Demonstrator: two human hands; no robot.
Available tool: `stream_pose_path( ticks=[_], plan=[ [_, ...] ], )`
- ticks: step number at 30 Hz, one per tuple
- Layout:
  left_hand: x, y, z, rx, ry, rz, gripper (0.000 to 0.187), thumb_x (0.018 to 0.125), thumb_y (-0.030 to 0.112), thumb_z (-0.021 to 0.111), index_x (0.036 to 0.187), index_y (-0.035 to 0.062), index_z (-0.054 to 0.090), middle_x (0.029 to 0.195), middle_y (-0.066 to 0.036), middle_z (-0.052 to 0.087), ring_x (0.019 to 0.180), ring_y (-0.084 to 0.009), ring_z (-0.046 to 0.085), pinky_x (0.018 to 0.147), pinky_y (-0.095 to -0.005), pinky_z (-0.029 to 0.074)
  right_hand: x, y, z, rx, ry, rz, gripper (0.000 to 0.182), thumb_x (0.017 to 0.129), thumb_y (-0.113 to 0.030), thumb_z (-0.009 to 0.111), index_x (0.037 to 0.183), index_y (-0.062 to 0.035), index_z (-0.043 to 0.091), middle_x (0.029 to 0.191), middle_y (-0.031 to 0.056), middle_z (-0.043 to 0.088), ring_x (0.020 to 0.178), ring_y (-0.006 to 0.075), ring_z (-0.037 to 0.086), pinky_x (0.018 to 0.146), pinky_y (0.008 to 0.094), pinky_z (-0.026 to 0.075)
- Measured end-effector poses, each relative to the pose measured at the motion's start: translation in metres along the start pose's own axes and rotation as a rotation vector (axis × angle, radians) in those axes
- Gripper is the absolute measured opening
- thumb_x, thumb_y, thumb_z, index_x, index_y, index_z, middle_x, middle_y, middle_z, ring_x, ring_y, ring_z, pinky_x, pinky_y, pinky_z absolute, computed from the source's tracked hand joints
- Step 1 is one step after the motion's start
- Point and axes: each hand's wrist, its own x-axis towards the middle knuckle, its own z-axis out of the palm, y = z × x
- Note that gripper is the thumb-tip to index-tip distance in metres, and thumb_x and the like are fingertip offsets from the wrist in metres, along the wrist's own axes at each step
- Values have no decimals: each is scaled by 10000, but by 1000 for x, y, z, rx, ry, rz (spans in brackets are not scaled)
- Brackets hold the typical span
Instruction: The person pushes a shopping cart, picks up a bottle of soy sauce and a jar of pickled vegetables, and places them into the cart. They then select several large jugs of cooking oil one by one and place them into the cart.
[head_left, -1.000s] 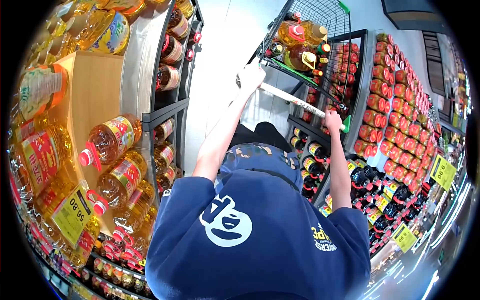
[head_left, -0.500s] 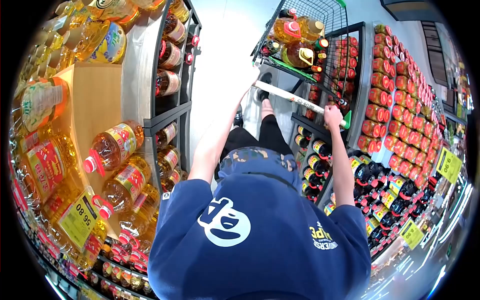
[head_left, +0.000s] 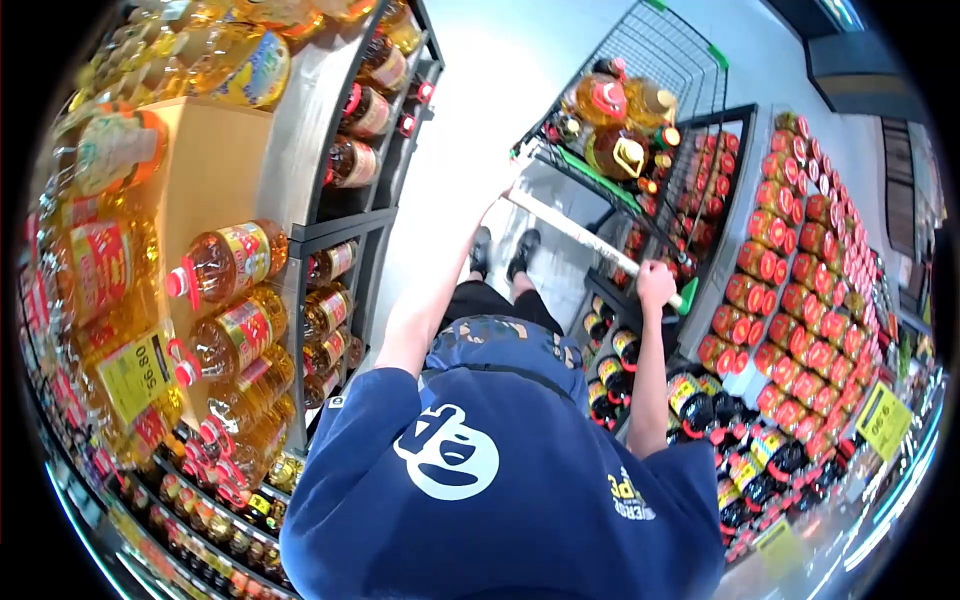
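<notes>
A shopping cart (head_left: 700, 70) with a pale handle bar (head_left: 572, 230) stands in front of me. My right hand (head_left: 656, 284) is wrapped round the bar near its green right end. At the bar's left end is my left hand (head_left: 508, 186), washed out by glare, closed on the bar as far as it shows. Inside the cart lie several bottles, among them an oil bottle with a red cap (head_left: 604, 100), a yellow oil bottle (head_left: 652, 102) and a dark bottle with a yellow handle (head_left: 620, 155).
Shelves of oil bottles (head_left: 240, 255) line the left side, with a yellow price tag (head_left: 138, 376). On the right stand stacked red-lidded jars (head_left: 770, 228) and dark sauce bottles (head_left: 692, 400). Pale floor (head_left: 470, 70) runs between them, with my shoes (head_left: 524, 252) below.
The cart and handle have swung to the right and slightly down in view. My feet are now side by side. Both hands stay at the bar.
</notes>
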Motion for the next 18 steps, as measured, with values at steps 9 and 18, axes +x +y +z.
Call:
stream_pose_path(
  ticks=[9,18],
  plan=[
    [-20,9,12,58,105,-78,488,770,128,524,1257,128,541,906,-187,643,814,-293,641,733,-368,498,2,6,3,66,52,-19,326,820,-379,510,810,-137,729,750,169,676,722,368,658,685,482,513],
    [9,18,11,123,166,-74,495,769,121,518,1264,133,537,913,-194,641,825,-300,639,741,-371,497,0,1,-4,57,155,-53,359,814,-324,494,668,-73,706,644,175,653,614,368,648,592,470,515]
  ],
)
